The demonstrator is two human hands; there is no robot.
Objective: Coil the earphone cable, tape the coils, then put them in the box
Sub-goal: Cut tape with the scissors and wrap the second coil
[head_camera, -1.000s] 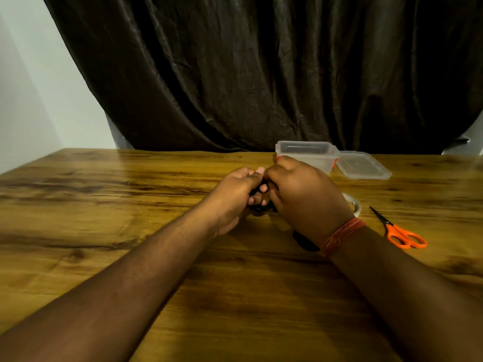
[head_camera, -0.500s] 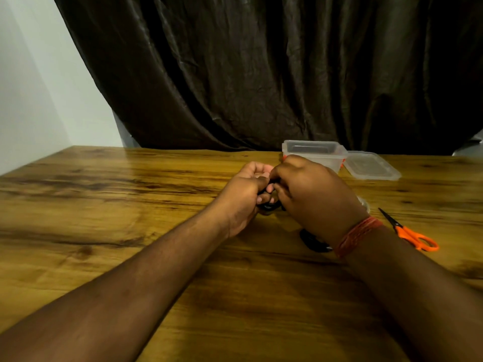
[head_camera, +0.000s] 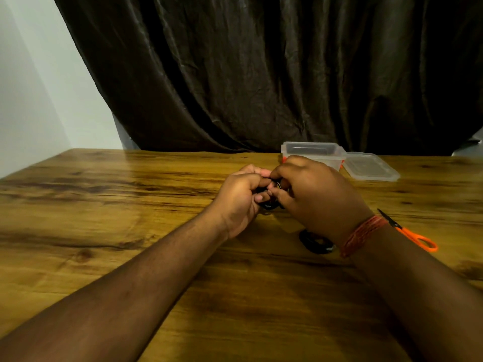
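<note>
Warm-grained wood makes up the counter [head_camera: 130, 231], and both bare forearms reach over it from the 6 o'clock edge toward the middle. Near the right wrist, which wears an orange thread band [head_camera: 362, 235], a second black coil [head_camera: 315, 242] lies flat on the wood, partly hidden by the arm. At about 3 o'clock of that wrist, orange-handled scissors [head_camera: 415, 237] lie on the counter, blades pointing away. At the centre the left hand [head_camera: 239, 202] and right hand [head_camera: 317, 199] meet, fingers of both curled in and pinching a small black earphone cable coil [head_camera: 269, 205] between them, held just above the wood; most of the coil is hidden by the fingers. Beyond the right hand, toward 12 o'clock, stands the clear plastic box [head_camera: 312, 150], open, with its lid [head_camera: 369, 169] lying flat just beside it at 3 o'clock. A dark curtain [head_camera: 261, 74] hangs behind the far edge.
</note>
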